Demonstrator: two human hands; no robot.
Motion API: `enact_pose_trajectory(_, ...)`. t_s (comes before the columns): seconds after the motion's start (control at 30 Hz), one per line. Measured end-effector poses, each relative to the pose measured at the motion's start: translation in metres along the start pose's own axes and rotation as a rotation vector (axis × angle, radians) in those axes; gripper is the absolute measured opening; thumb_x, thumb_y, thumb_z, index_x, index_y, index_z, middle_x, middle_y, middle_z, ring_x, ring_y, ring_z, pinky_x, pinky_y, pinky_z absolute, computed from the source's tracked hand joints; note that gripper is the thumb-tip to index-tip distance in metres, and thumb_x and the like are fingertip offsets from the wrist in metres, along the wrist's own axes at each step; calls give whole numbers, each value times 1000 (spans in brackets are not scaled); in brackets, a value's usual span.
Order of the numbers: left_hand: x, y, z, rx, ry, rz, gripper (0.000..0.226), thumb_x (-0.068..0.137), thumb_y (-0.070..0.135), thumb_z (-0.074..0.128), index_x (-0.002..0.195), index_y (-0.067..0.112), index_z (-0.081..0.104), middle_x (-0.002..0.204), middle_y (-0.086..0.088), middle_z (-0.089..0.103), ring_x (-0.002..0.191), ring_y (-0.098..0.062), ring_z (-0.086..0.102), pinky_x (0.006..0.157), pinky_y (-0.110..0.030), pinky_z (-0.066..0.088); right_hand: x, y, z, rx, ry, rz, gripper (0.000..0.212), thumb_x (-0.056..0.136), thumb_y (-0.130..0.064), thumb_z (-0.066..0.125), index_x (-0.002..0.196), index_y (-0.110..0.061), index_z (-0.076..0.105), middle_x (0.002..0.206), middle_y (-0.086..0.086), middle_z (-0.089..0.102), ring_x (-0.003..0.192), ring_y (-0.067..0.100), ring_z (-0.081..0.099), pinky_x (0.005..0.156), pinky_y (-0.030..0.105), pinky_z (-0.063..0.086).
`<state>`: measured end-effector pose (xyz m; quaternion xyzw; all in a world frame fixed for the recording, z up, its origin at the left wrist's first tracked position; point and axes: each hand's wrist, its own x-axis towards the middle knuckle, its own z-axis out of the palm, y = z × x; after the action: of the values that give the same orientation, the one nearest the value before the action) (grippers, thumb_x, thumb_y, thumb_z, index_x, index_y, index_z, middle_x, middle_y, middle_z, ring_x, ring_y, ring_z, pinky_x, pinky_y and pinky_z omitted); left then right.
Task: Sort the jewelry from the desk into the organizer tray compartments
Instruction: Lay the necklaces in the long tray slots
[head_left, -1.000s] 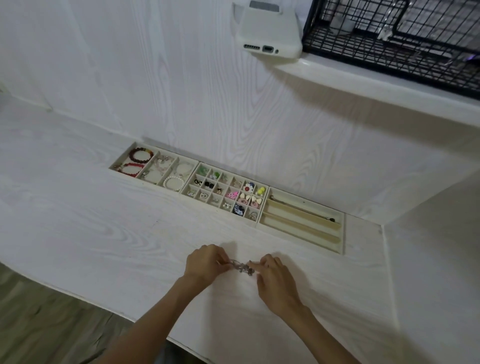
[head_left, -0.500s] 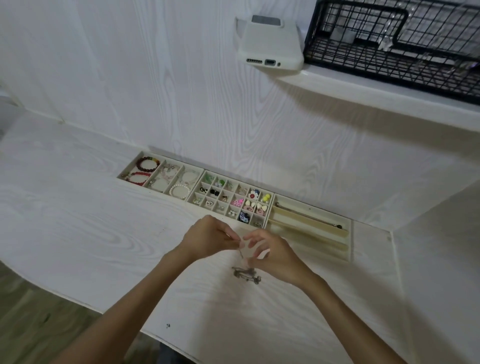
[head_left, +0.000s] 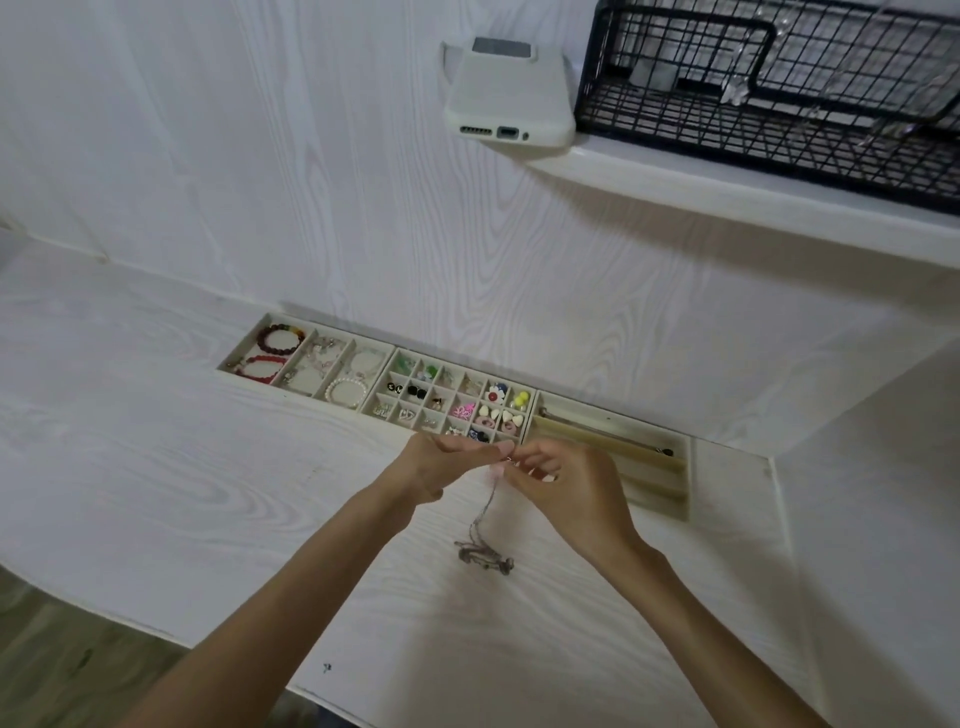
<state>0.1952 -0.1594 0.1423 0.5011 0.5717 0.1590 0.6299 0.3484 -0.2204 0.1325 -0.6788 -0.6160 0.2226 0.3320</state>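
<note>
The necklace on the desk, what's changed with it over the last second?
Both hands, left hand and right hand, have risen off the desk, pinching the necklace chain's upper end; its lower part still lies bunched on the desk. The organizer tray and its contents look unchanged.

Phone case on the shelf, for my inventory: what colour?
White phone case, seen in the head view.

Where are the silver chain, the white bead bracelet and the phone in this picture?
silver chain (head_left: 485, 553): head view, on the bunched lower end lying on the desk.
white bead bracelet (head_left: 347, 393): head view, on its bead ring.
phone (head_left: 506, 91): head view, on its white case back.
</note>
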Motion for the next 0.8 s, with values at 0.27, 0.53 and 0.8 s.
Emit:
enact_pose_trajectory(0.27,11,5,8,26,-194,169,29,94,20,42,107,31,66,105,12,60,68,-5,47,55,-19,28,12,-8,-34,-161,-90,-34,16,87,-42,62,87,-33,75,74,-12,68,70,1,60,65,29,52)
enact_pose_trajectory(0.53,29,15,26,241,-372,492,16,84,4,68,100,5,69,89,5,69,80,5,62,71,-7,44,24,-16,-81,65,10,-15,11,82,-27,70,90,-23,77,75,-10,70,69,5,64,68,31,52)
enact_pose_trajectory(0.8,70,34,26,372,-274,517,16,82,11,72,96,5,72,91,-3,71,86,-12,66,80,-21,51,22,12,-132,229,92,88,9,83,-23,68,89,-27,73,68,-22,69,63,-2,65,62,5,44)
